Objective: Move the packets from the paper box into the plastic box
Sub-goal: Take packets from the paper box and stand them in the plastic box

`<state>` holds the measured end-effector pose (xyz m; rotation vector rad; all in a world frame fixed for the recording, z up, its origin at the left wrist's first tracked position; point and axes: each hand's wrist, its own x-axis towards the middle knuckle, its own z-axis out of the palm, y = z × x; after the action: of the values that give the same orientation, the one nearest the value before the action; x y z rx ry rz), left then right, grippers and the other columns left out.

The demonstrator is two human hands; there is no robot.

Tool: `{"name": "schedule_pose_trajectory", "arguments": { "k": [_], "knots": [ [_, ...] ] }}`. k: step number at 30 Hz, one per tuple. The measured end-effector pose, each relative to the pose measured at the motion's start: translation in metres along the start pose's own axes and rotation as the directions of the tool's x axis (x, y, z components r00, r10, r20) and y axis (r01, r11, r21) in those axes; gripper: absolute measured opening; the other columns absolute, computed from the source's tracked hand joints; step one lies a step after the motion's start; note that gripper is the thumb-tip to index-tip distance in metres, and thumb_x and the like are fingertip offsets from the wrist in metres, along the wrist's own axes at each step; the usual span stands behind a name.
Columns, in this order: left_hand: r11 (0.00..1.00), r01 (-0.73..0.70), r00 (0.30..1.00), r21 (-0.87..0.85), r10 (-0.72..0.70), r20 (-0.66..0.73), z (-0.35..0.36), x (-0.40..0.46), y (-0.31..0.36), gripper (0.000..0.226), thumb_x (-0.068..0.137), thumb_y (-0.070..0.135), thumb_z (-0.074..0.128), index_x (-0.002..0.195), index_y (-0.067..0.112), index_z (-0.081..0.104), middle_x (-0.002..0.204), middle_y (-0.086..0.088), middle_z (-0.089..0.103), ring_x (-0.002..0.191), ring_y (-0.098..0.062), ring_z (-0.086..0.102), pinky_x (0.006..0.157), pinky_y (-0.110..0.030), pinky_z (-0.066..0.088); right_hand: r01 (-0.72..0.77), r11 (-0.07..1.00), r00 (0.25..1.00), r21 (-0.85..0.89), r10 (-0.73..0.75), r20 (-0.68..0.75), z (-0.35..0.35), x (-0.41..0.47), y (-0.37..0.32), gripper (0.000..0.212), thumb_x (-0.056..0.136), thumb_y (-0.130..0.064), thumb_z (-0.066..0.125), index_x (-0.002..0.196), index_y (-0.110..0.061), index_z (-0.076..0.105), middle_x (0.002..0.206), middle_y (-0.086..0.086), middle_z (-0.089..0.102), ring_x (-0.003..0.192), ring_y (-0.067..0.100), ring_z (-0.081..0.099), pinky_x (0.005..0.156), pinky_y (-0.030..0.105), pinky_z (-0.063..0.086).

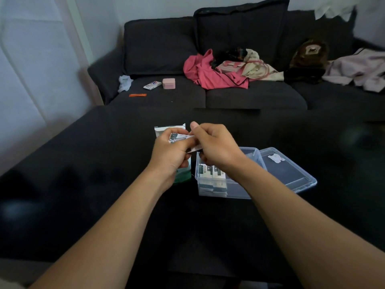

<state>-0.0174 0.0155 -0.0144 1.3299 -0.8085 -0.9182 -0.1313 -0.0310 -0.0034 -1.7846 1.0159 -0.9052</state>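
While both hands meet above a dark table (104, 184), the left hand (169, 152) curls around a paper box (166, 130) with its white flap open at the far end, and the right hand (214, 144) pinches a packet (181, 138) at the mouth of that box, thumb raised. Just to the right, touching the table, stands a clear plastic box (220, 184) with several packets already stacked in its left end; its clear lid (291, 172) lies beside it on the right, leaning against its wall. Beyond the table runs a dark grey sofa (162, 49) with a big cushion (239, 30) propped on its back. On the seat lie a pink garment (206, 74), a beige bag (252, 65), a brown plush toy (310, 55), pale cloth (358, 67), a small pink case (168, 83), a white carton (152, 85), an orange strip (137, 95) and crumpled white plastic (125, 82). A pale wall (31, 59) stands on the left.
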Motion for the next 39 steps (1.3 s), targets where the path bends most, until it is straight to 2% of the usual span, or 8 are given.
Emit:
{"name": "schedule_pose_trajectory", "arguments": {
  "k": [7,13,17,21,24,28,35,39],
  "knots": [
    [0.998,-0.059,0.991,0.004,0.059,-0.120,0.011,-0.001,0.000,0.016,0.101,0.029,0.056,0.092,0.015,0.056,0.065,-0.002,0.056,0.044,-0.009,0.044,0.036,-0.020,0.031,-0.100,0.975,0.987,0.198,0.072,0.145,-0.017,-0.005,0.001,0.018,0.097,-0.023,0.067,0.100,-0.005,0.067,0.071,0.005,0.054,0.052,0.011,0.046,0.043,0.021,0.038],
    [0.982,-0.049,0.998,-0.183,0.042,-0.041,0.024,-0.014,0.007,0.023,0.082,0.023,0.082,0.097,0.012,0.069,0.072,-0.001,0.067,0.052,-0.008,0.060,0.041,-0.016,0.044,-0.420,0.605,0.907,0.677,0.259,0.331,-0.009,-0.002,-0.004,0.016,0.103,-0.015,0.056,0.095,-0.007,0.067,0.065,0.000,0.056,0.046,0.003,0.042,0.034,0.010,0.031],
    [0.988,-0.102,0.988,-0.117,0.086,-0.129,0.029,-0.015,0.003,0.020,0.092,0.028,0.071,0.073,0.023,0.072,0.068,0.006,0.071,0.070,-0.009,0.069,0.062,-0.025,0.052,-0.362,0.865,0.894,0.346,0.217,0.393,-0.014,-0.009,-0.008,0.026,0.102,-0.026,0.054,0.117,-0.014,0.073,0.074,-0.001,0.066,0.056,0.005,0.061,0.055,0.021,0.048],
    [0.980,-0.102,0.993,-0.171,0.090,-0.075,0.030,-0.016,0.003,0.033,0.100,0.028,0.061,0.069,0.023,0.073,0.080,0.000,0.076,0.088,-0.019,0.074,0.079,-0.038,0.059,-0.252,0.967,0.926,0.049,0.226,0.302,-0.047,-0.004,-0.015,0.018,0.099,-0.022,0.060,0.104,-0.019,0.077,0.100,0.000,0.076,0.081,0.013,0.070,0.079,0.032,0.058],
    [0.985,-0.067,0.996,-0.162,0.076,0.050,0.028,-0.019,0.006,0.031,0.103,0.027,0.055,0.079,0.012,0.068,0.082,-0.006,0.073,0.085,-0.020,0.072,0.069,-0.038,0.061,-0.088,0.996,0.996,-0.008,0.088,0.007,-0.063,-0.001,-0.019,0.019,0.096,-0.019,0.062,0.112,-0.021,0.073,0.111,0.002,0.072,0.093,0.013,0.066,0.077,0.028,0.054],
    [0.982,-0.129,0.961,0.139,0.090,0.260,0.028,-0.028,0.008,0.014,0.101,0.013,0.055,0.092,0.017,0.064,0.083,-0.007,0.069,0.071,-0.021,0.069,0.052,-0.034,0.059,0.217,0.974,0.944,-0.061,-0.194,0.265,-0.050,-0.009,-0.026,0.052,0.087,-0.035,0.076,0.136,-0.037,0.058,0.135,-0.006,0.059,0.119,0.009,0.060,0.094,0.031,0.054],
    [0.986,-0.057,0.971,0.159,0.018,0.237,0.032,-0.029,0.007,0.033,0.098,-0.002,0.042,0.099,0.026,0.061,0.097,-0.001,0.072,0.078,-0.012,0.074,0.057,-0.031,0.060,0.264,0.922,0.960,-0.283,-0.279,-0.014,-0.024,-0.002,-0.008,0.015,0.092,-0.020,0.069,0.106,-0.021,0.077,0.100,-0.007,0.073,0.093,0.003,0.067,0.083,0.026,0.058],
    [0.984,0.028,0.966,0.176,-0.072,0.250,0.035,-0.028,0.004,0.029,0.098,0.006,0.035,0.091,0.016,0.061,0.063,0.003,0.066,0.055,-0.011,0.061,0.044,-0.027,0.044,0.246,0.879,0.966,-0.408,-0.259,0.022,-0.026,-0.003,-0.007,0.019,0.096,-0.034,0.065,0.093,-0.019,0.077,0.081,0.000,0.073,0.076,0.011,0.067,0.074,0.036,0.058]
  ]
}}
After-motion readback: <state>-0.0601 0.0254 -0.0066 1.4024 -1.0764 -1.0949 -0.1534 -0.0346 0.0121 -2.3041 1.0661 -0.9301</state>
